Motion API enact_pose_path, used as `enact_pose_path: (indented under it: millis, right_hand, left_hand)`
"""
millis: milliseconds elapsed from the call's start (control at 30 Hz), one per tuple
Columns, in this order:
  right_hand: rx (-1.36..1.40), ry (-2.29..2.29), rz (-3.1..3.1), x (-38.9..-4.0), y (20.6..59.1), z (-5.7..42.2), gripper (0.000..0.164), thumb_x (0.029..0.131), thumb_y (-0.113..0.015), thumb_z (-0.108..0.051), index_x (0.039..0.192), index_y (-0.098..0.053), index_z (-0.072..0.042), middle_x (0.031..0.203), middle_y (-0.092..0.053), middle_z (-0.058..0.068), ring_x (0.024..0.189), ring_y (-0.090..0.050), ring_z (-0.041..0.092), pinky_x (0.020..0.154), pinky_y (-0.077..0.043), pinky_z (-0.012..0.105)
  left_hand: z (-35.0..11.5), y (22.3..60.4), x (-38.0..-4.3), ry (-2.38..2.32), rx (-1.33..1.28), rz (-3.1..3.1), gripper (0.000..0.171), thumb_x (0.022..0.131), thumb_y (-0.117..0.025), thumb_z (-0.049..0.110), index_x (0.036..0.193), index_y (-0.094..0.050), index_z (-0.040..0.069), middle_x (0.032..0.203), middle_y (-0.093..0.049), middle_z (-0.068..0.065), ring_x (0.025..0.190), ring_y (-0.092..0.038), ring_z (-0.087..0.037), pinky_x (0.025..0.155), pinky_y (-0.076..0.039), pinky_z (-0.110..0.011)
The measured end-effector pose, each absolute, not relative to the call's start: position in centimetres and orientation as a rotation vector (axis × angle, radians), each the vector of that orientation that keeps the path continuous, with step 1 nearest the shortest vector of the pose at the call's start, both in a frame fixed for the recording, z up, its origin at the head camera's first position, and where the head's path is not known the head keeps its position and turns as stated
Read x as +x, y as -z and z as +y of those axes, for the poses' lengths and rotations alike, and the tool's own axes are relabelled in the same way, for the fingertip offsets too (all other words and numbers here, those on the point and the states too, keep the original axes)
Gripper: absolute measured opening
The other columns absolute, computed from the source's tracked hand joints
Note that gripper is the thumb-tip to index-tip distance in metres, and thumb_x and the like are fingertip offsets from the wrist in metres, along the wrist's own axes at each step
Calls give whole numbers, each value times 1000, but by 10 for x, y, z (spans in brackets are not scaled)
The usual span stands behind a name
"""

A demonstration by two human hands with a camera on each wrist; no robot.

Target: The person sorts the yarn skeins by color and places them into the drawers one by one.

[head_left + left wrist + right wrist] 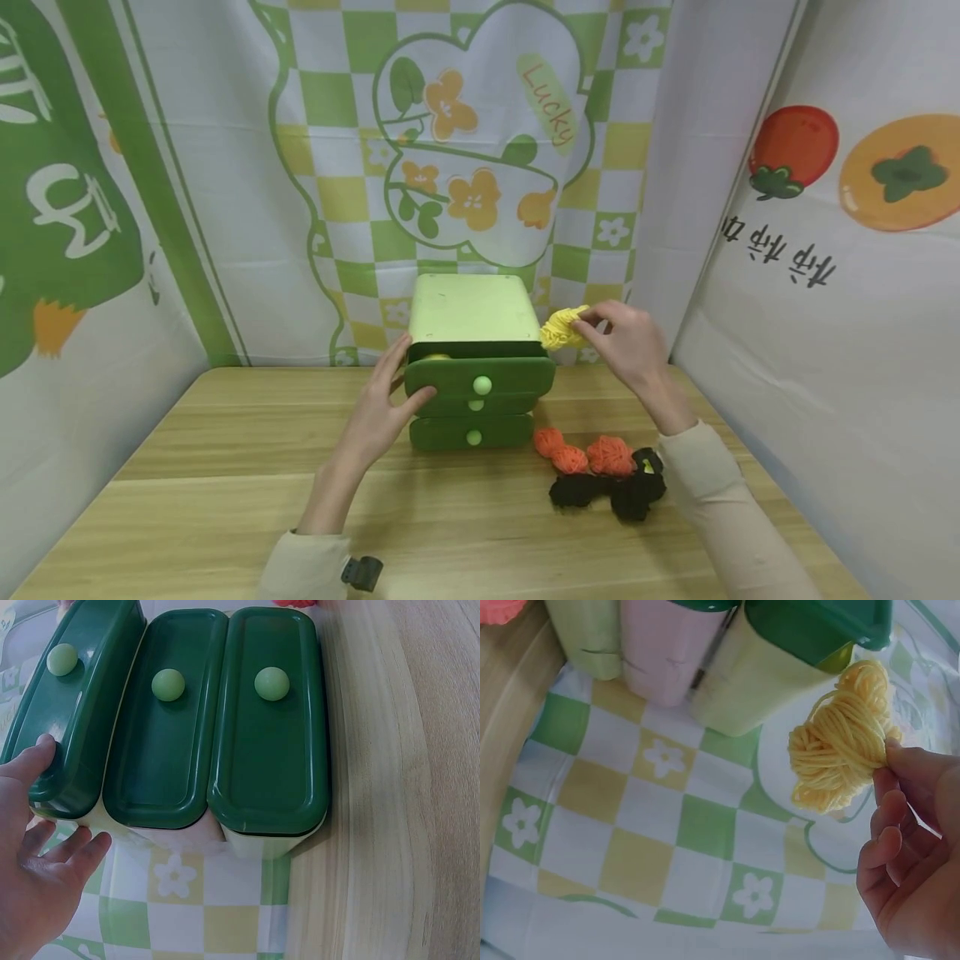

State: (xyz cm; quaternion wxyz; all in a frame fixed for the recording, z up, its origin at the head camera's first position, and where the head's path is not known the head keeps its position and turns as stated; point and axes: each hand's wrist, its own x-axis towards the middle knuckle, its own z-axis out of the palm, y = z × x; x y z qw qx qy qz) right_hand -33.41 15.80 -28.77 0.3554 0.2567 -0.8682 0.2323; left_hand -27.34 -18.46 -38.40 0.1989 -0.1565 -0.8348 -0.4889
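Observation:
A small cabinet [476, 308] has a light green top and dark green drawer fronts with round knobs. Its top drawer [450, 379] is pulled out partway, and a bit of something yellow shows inside. My left hand [378, 412] holds that drawer at its left edge, thumb on the front and fingers along the side, also seen in the left wrist view. Beside the cabinet's top right edge, my right hand [626, 337] pinches a yellow yarn skein [840, 742] between thumb and index finger. The skein hangs in the air near the open drawer.
Orange yarn skeins [611, 456] and black yarn skeins [633, 497] lie on the wooden table [450, 517], right of the cabinet. A printed curtain [337, 200] hangs close behind the cabinet, with more printed cloth [810, 350] on both sides.

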Motion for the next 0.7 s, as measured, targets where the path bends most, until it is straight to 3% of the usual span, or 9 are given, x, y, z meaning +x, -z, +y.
enact_pose_path:
  millis: [700]
  right_hand:
    - [755,-626,-2191,-319,273,110,18,88,-77,-28,90,-79,-10,86,-77,4,64,-67,15,56,-58,30]
  left_hand:
    - [-184,384,-275,1369,-443,-2342,85,92,-69,41,160,-19,26,167,-16,2,150,-28,-29,118,-41,-46]
